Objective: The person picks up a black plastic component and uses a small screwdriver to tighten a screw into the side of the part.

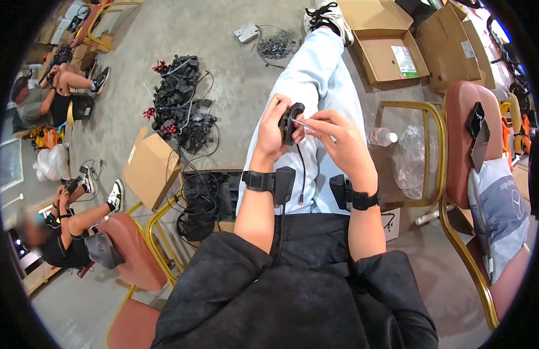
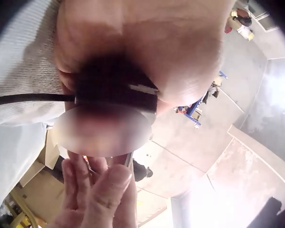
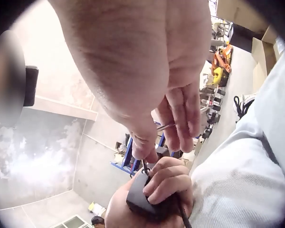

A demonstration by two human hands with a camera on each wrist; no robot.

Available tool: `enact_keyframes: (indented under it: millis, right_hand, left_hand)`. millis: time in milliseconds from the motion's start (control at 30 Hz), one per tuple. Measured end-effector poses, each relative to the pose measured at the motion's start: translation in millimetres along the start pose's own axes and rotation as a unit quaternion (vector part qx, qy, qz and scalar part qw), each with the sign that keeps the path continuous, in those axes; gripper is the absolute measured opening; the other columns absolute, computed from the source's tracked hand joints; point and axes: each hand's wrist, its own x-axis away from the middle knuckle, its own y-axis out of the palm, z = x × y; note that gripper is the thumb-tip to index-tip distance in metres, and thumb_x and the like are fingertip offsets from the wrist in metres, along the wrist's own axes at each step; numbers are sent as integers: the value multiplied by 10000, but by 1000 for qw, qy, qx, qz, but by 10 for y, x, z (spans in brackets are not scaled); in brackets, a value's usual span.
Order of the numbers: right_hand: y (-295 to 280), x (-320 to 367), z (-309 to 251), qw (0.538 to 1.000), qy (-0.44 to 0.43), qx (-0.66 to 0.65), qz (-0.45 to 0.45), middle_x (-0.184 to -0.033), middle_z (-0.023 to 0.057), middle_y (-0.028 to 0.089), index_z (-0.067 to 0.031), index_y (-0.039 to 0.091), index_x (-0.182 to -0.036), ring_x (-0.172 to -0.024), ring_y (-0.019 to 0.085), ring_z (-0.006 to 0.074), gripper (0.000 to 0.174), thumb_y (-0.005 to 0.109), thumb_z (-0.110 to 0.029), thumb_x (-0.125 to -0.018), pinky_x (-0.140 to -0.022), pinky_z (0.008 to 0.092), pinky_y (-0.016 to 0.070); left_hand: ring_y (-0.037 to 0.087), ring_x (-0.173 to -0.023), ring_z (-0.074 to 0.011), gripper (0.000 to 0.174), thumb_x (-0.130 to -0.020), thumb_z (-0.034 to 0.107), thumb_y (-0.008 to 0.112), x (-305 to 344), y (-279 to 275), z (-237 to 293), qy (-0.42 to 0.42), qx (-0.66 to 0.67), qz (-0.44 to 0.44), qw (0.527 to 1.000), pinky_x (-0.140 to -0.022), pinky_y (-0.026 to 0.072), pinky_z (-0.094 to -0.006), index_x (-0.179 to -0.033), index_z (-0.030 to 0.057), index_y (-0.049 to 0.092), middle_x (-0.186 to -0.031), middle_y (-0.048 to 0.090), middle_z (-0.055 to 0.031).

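My left hand [image 1: 269, 132] grips a small black device [image 1: 290, 123] above my legs, its fingers curled round the casing. A black cable [image 1: 303, 166] hangs down from the device. My right hand [image 1: 344, 142] pinches a slim metal tool [image 1: 303, 124] between thumb and fingers, its end right at the device's face. In the right wrist view the device [image 3: 143, 194] sits in the left hand's fingers, with the right thumb and fingertips close over it. From the left wrist, the device [image 2: 114, 90] appears dark against the palm, and its worked face is blurred.
A heap of black cables and parts [image 1: 185, 110] lies on the floor to the left, beside an open cardboard box [image 1: 150, 166]. Right of my legs stand a chair [image 1: 455, 139] and a plastic bottle [image 1: 382, 136]. Two seated people [image 1: 63, 227] are at the left.
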Motion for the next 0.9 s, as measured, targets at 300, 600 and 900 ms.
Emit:
enact_keyframes:
  millis: [300,600,900]
  right_hand:
    - [4,-41,-85,971,205,-116,-27,-658,110,630,-34,658,-988,-554,601,159,159,560,-100,-882,-525,266,459]
    - [102,11,58,997,70,-32,26,-838,108,576,-56,670,-990,-721,596,213,179,624,-92,-820,-652,304,474]
    - [93,6,67,999,14,3,46,-941,121,574,-38,666,-972,-796,609,263,180,633,-33,-795,-707,339,485]
  left_hand:
    - [435,-449,-142,151,-965,233,378,-45,-9,-25,-20,8,22,1000,-424,377,-269,-893,103,402,-648,473,-74]
    - [438,-444,-141,158,-969,223,374,-55,-50,-48,-24,14,19,999,-430,372,-271,-880,96,403,-640,485,-74]
    - [449,-439,-140,168,-954,237,407,-56,-27,-28,-44,-41,43,997,-421,377,-257,-871,94,439,-613,483,-53]
